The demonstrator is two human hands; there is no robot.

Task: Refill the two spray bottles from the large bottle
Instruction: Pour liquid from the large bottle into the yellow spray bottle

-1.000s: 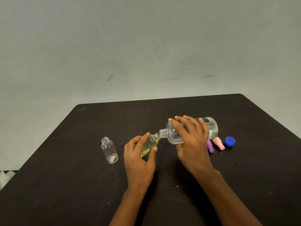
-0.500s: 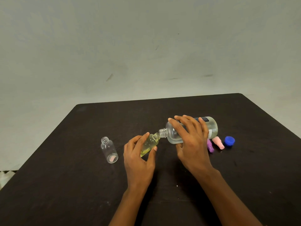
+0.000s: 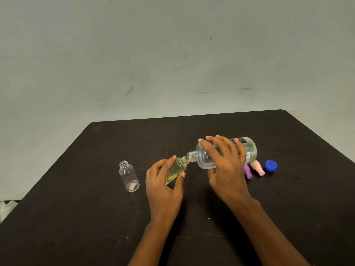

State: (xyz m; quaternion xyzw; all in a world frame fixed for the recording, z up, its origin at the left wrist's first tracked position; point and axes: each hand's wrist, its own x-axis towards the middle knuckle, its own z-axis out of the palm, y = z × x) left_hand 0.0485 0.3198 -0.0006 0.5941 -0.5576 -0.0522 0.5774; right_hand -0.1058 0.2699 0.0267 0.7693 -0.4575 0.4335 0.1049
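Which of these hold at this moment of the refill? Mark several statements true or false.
1. The left hand holds a small bottle tilted toward the mouth of the large bottle. True.
2. The right hand grips the large bottle, tipped sideways. True.
3. The second small bottle is full. False: it stands empty and uncapped.
4. The blue cap sits on the large bottle. False: it lies on the table.
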